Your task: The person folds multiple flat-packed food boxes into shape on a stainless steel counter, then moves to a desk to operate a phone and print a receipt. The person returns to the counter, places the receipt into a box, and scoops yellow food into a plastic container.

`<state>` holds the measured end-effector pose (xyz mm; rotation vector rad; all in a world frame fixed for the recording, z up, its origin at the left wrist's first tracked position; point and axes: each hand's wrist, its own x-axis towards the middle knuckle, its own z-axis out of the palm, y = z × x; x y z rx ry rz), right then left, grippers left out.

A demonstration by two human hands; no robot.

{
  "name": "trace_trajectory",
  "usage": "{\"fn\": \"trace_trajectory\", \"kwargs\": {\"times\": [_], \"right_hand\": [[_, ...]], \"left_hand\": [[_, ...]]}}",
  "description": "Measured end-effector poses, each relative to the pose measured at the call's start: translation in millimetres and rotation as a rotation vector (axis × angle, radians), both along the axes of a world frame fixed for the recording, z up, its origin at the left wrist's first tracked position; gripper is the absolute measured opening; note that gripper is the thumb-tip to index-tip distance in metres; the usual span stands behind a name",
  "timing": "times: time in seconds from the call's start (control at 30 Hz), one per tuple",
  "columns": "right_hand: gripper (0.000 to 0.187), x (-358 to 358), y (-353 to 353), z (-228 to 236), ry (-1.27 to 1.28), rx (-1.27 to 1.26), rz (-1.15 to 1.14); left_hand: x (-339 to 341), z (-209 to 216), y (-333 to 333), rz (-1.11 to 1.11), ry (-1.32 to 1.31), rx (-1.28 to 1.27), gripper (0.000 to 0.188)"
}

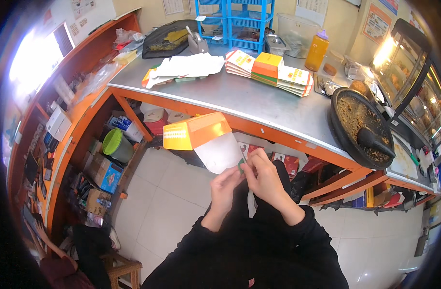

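Note:
Over the floor in front of the table, I hold a partly folded cardboard food box (pixel 197 131), orange and yellow outside with a white panel hanging toward me. My left hand (pixel 222 193) is closed, its fingertips pinching the box's near end beside a small green part. Right against it, my right hand (pixel 267 179) is also closed on that same end, fingers bent. On the metal tabletop lies a loose stack of flat box blanks (pixel 187 66), mostly white side up. Farther right sit nested printed food boxes (pixel 269 71) in white, yellow and green.
A large dark stone mortar (pixel 348 113) with a pestle (pixel 374 142) stands at the table's right end. A yellow sauce bottle (pixel 317 50), blue plastic racks (pixel 249 24) and a glass display case (pixel 408 72) stand behind. At lower left, a person (pixel 66 269) sits by the shelves.

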<state>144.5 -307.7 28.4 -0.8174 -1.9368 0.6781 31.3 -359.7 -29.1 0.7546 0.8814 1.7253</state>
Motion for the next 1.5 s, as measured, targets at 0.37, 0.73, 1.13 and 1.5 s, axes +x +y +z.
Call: {"fn": "trace_trajectory", "kwargs": {"times": [0.37,0.73,1.13,1.5], "right_hand": [[0.016,18.8,8.1,-22.7,-0.137,-0.160,0.205],[0.026,50.1,-1.5,-15.2,-0.384,-0.395,0.246],[0.018,44.7,27.1,-11.8,-0.614,-0.037,0.301],[0.022,50.9,20.0,-25.2,0.150,-0.555,0.160]], "left_hand": [[-6.2,-23.5,-8.1,-0.285,-0.212,-0.473,0.023],[8.6,-37.7,-14.3,-0.455,-0.060,-0.343,0.019],[-13.2,47.6,-0.7,0.056,1.497,0.274,0.048],[-13.0,-46.3,24.5,-0.254,0.324,-0.191,0.039]]}}
